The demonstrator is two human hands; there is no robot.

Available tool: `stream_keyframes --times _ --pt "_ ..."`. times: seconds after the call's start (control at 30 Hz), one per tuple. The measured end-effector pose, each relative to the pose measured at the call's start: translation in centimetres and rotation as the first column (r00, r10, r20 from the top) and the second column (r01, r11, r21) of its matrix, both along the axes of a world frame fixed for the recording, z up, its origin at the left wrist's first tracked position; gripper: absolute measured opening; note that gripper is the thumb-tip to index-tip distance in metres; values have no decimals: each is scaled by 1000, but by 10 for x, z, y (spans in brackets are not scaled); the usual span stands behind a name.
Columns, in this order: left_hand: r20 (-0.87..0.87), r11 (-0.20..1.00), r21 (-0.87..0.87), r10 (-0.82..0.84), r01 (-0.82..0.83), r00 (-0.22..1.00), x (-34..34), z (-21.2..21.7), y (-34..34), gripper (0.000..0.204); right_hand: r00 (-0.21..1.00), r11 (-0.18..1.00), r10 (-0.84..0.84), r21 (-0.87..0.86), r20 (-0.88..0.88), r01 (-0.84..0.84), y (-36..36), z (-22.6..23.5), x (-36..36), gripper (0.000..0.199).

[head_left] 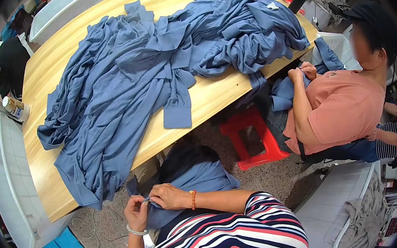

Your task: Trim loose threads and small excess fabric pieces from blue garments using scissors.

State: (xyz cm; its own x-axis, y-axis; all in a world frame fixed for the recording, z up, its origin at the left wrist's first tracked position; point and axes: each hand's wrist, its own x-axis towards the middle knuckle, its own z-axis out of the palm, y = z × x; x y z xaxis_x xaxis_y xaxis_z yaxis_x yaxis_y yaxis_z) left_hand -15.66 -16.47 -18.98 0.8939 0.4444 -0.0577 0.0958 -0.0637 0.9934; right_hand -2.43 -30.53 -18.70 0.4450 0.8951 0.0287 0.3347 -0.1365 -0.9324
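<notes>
A blue garment (203, 175) lies across my lap, below the near edge of the table. My left hand (136, 213), with a pale bangle at the wrist, pinches a small fold of it between thumb and fingers. Right beside it, my right hand (167, 197), wearing an orange bead bracelet, has its fingers closed on the same fold. What lies under the fingertips is too small to make out. Close by on the table rests a long heap of blue button-up shirts (116, 76), with one cuff (178, 117) near the edge.
A co-worker in a salmon top (346, 98) handles blue cloth at the right, beside a red stool (267, 155). White bins (68, 8) ring the wooden table (47, 89). Grey garments (361, 228) fill a bin at lower right. A small bottle (14, 107) stands at the left edge.
</notes>
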Motion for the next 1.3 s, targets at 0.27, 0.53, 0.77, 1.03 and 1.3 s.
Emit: stream_keyframes --times 0.27,0.53,0.77,1.03,1.3 --pt "-48 919 394 56 -33 997 1 -1 -18 10 986 988 -133 -64 100 140 6 -2 -9 17" --pt "-152 866 499 70 15 986 3 -2 -6 11 976 996 7 82 218 -25 6 0 0 12" --pt "-335 917 373 -7 140 942 -3 10 30 9 993 993 90 -77 76 -84 4 8 20 13" --pt "-291 992 114 -16 51 956 -22 -2 38 10 985 993 115 -50 132 -109 46 5 -19 22" --pt "-324 961 266 18 73 946 -20 29 23 34 966 974 222 -83 132 -212 49 -7 -19 16"
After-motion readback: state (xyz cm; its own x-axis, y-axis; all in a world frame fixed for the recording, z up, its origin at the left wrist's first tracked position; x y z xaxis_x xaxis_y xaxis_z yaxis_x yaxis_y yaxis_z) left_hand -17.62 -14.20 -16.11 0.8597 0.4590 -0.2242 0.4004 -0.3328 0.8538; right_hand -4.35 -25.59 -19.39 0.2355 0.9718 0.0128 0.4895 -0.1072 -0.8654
